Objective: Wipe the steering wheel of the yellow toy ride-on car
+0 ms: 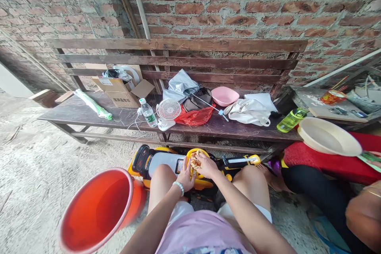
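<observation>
Brick wall (268,4), rough and mortar-smeared, backs the whole spot, with a dark slatted wooden bench (89,115) pushed against it and a gritty concrete floor (35,174) below. Seated low in front of the bench, the person has both hands together between their knees: the left hand (185,176), a pale bead bracelet at its wrist, and the right hand (208,165) are each closed around a small tan, flaky piece of food (195,162), held just above a yellow and black toy ride-on car (166,160) parked under the bench edge. An orange bucket (98,210) stands tipped toward the viewer just beside the left knee. Along the bench lie a green-wrapped bundle (93,104), an open cardboard box (119,89), a clear water bottle (148,113), a small white fan (168,112), a red plastic bag (195,117), a pink bowl (224,96), a white cloth bag (248,112) and a green bottle (291,120). On the right another person sits close by, in dark trousers, with a cream basin (327,137) resting on red cloth (321,162) over their lap
</observation>
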`<state>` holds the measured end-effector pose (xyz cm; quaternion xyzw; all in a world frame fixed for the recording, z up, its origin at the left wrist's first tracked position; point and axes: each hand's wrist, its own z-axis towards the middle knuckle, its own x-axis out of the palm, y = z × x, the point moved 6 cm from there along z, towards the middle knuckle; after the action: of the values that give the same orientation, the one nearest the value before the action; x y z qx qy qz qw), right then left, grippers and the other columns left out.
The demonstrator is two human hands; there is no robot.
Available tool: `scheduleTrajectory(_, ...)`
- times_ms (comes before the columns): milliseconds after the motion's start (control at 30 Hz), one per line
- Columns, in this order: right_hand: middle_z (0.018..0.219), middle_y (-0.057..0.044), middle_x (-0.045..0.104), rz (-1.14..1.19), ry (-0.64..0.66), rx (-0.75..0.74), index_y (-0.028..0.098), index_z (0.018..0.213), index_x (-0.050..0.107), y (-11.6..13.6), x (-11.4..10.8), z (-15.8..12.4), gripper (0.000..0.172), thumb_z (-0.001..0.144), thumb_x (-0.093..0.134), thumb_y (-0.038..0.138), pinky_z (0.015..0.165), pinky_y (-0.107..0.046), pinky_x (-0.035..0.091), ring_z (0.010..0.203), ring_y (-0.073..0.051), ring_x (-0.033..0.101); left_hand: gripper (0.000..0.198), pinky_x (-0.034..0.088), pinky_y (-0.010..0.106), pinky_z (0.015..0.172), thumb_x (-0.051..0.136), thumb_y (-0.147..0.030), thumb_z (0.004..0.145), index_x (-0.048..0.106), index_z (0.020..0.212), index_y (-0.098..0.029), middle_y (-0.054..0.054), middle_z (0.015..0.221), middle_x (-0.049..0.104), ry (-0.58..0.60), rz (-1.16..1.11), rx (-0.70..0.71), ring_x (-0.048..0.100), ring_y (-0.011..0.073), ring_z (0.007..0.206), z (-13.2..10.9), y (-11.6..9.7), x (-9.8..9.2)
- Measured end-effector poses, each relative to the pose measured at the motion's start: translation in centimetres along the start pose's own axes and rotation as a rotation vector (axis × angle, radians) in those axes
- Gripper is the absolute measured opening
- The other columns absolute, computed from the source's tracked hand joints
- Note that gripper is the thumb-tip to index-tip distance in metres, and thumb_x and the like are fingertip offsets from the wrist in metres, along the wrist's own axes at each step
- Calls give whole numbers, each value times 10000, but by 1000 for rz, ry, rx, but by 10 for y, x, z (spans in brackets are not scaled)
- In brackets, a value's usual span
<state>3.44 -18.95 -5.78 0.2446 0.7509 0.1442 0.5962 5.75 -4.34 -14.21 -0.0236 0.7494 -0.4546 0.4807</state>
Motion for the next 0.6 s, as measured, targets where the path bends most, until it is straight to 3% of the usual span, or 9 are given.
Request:
scheduleTrajectory(133, 1512, -108, 573, -21, -21, 96, 244, 1437, 603, 1, 7, -11, 603, 836, 654, 262, 1044, -361, 491, 1253, -266, 629, 940, 251, 541, 1319, 601, -369, 894, 163, 1689, -125, 175, 1786, -16, -4, -9, -22, 5, 367, 1645, 1, 4, 2)
scheduleTrajectory(267, 1456, -173, 578, -87, -11, 139, 193, 1404, 616, 7, 12, -31, 566, 845, 671, 270, 1028, -394, 498, 1267, -314, 617, 1012, 184, 557, 1341, 583, -300, 848, 67, 1698, -120, 170, 1787, -28, -39, -6, -14, 9, 347, 1651, -2, 6, 4)
scheduleTrajectory(467, 1371, -130, 633, -125, 43, 26, 240, 1265, 710, 15, 5, -42, 409, 862, 640, 219, 1013, -403, 498, 1252, -311, 610, 1049, 122, 555, 1350, 588, -308, 816, 53, 1690, -82, 194, 1782, 27, -136, 33, -16, -20, 345, 1651, -8, 10, 10)
scheduleTrajectory(600, 1429, -78, 616, -124, -47, -54, 296, 1342, 669, 31, -5, -21, 484, 868, 634, 203, 1025, -383, 489, 1263, -282, 585, 1074, 191, 570, 1333, 620, -398, 826, 58, 1687, -88, 210, 1778, 2, -82, -24, -45, 20, 382, 1646, -5, 17, 8)
